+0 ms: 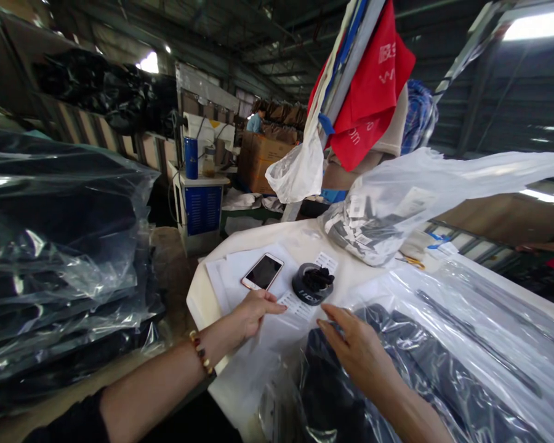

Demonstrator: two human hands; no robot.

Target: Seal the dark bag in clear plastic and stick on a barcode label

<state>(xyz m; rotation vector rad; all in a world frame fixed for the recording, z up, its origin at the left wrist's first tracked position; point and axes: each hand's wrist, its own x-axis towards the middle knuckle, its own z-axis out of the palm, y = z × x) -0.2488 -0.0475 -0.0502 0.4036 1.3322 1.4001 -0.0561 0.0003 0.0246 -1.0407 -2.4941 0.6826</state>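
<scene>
My left hand (253, 312), a bead bracelet on its wrist, is at the open end of a clear plastic bag (270, 344). Its thumb and fingers are close together on the thin film. My right hand (357, 341) is over the bag's right side, thumb and fingers apart. Dark folded fabric (332, 391) shows through the plastic below it. Just beyond my hands, a black tape roll (306, 296) lies on its side with a black bundle in its middle. A phone (263, 271) with a dark screen rests on white paper (233, 277). Label sheets (327, 263) lie near the roll.
Plastic-wrapped dark goods (64, 246) are stacked high at left. A filled plastic bag (373, 221) stands at the table's back, with yellow-handled scissors (413, 263) beside it. Red cloth (367, 92) hangs overhead. A carton (261, 161) and a person (255, 121) are farther back.
</scene>
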